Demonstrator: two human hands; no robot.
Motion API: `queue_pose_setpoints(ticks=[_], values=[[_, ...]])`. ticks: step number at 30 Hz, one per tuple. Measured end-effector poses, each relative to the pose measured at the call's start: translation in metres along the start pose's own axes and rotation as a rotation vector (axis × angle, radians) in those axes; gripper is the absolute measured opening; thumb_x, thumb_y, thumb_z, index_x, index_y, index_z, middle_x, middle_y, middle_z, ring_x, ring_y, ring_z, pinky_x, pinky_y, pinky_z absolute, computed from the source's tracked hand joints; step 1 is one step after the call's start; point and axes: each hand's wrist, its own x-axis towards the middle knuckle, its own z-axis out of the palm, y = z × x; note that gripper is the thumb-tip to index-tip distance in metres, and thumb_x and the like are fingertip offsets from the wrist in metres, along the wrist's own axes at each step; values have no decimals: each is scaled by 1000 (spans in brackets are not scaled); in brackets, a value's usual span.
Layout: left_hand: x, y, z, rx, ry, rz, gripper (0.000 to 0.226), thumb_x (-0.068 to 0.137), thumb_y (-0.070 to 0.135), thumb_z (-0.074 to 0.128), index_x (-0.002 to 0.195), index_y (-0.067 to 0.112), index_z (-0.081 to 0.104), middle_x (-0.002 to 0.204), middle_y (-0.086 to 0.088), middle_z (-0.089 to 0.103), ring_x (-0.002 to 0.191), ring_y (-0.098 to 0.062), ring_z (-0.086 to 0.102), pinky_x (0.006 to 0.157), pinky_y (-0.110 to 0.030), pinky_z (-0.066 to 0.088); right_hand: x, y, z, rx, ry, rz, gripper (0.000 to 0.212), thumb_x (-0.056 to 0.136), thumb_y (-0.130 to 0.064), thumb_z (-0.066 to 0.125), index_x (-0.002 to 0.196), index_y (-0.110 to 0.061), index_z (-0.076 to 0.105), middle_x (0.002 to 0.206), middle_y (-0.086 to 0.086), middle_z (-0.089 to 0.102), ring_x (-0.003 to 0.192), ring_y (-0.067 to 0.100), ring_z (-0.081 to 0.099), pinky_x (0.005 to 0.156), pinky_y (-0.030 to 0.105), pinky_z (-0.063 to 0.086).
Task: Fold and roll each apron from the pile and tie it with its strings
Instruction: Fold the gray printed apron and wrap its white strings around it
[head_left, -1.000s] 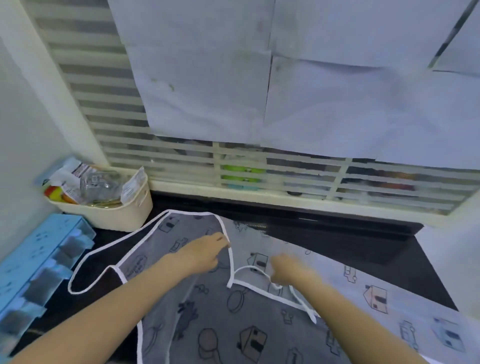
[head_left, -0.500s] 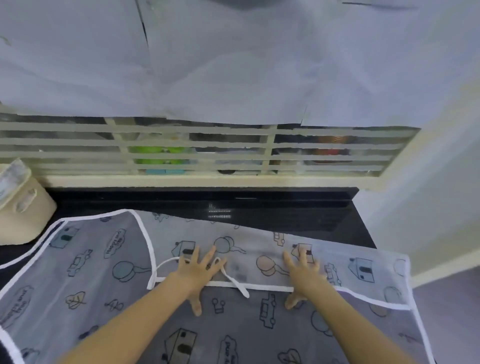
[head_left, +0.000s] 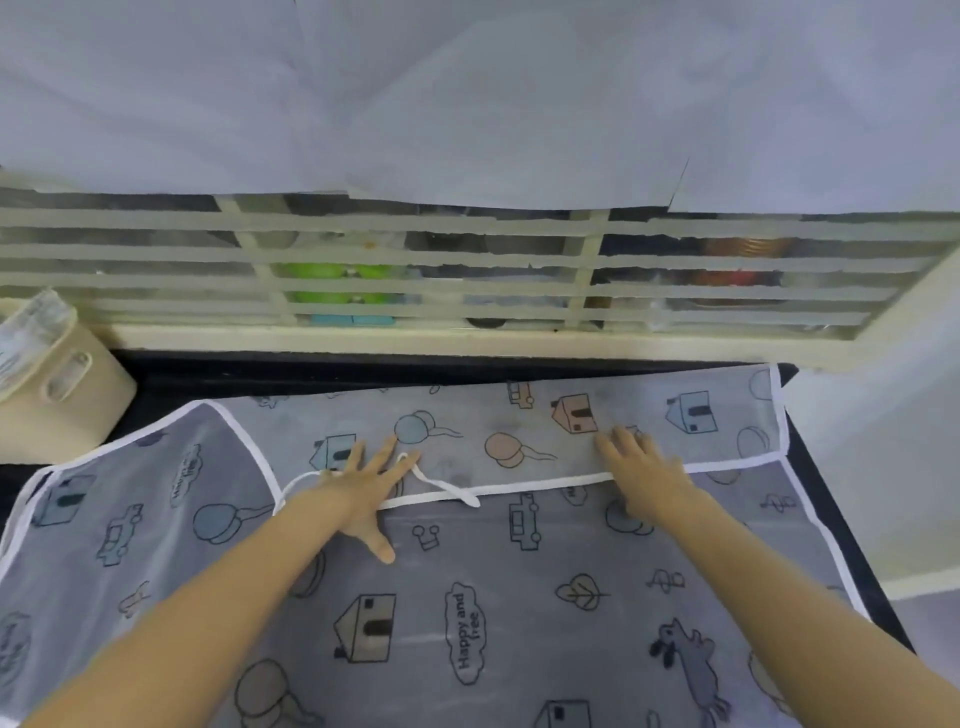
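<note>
Both hands flat: left hand (head_left: 363, 480), right hand (head_left: 641, 467) pressing apron (head_left: 519, 597) fold

Grey printed apron (head_left: 519, 597) flat on dark counter (head_left: 311, 371); left hand (head_left: 366, 486) and right hand (head_left: 641, 467) pressed flat along its white-trimmed fold; cream basket (head_left: 57, 405) far left.

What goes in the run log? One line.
stage: flattening fold | left hand: flat on apron | right hand: flat on apron
</note>
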Motion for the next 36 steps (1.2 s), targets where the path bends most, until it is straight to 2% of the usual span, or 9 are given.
queue_pose_setpoints(ticks=[4,9,12,15,19,21,26,32,36], values=[[1,-7,3,-34,104,34,110,77,40,73,150,31,-8,157,0,-17,144,-34,-9,114,-56,14,-8,-1,7,-88,162,15,56,84,-1,59,133,-12,35,138,9,36,122,28,42,87,32,44],[-5,-9,2,189,455,-13,43,91,21,51,132,17,41,134,-3,43,117,-24,49,97,-35,36,-12,5,-19,-175,337,38,30,82,2,57,109,-11,56,108,6,58,101,24,56,86,31,42],[-17,-8,-3,275,608,-35,30,88,15,48,118,13,49,121,-4,52,108,-25,53,96,-34,34,-18,10,-35,-209,434,26,22,72,-1,66,92,-10,61,91,7,61,88,27,56,78,34,43],[-33,-17,-6,347,685,-15,26,87,15,47,113,15,50,117,0,56,108,-21,54,99,-30,28,-32,12,-33,-214,471,-1,35,40,3,80,65,-10,58,63,7,54,61,27,53,59,38,45],[-37,-20,15,312,542,68,41,87,9,46,126,18,37,123,1,51,100,-22,58,93,-29,37,-55,-4,-2,-211,145,-2,26,84,-9,56,110,-15,55,110,4,56,105,25,50,93,41,36],[-31,-18,28,228,460,109,44,89,7,47,130,19,35,127,-3,43,94,-26,59,80,-33,46,-61,-7,2,-187,24,-11,30,92,-14,47,122,-15,52,124,4,51,118,25,43,102,43,30],[-29,-17,38,47,424,117,45,87,12,58,129,15,42,131,-5,33,98,-26,58,83,-35,49,-35,-51,-26,106,104,-123,35,90,-10,45,124,-12,51,133,8,42,120,27,39,101,37,33],[-45,-16,31,-44,356,188,33,91,16,55,124,14,51,115,-1,44,93,-18,54,82,-29,46,-5,-112,-41,255,-222,-24,92,82,-42,68,149,-23,7,155,14,-3,138,45,10,106,57,32],[-60,-36,31,-191,63,156,24,83,36,68,102,21,67,86,12,57,82,-9,50,68,-22,39,3,-107,-37,184,-253,17,107,77,-53,69,150,-22,-3,154,18,-1,137,46,8,105,53,33]])
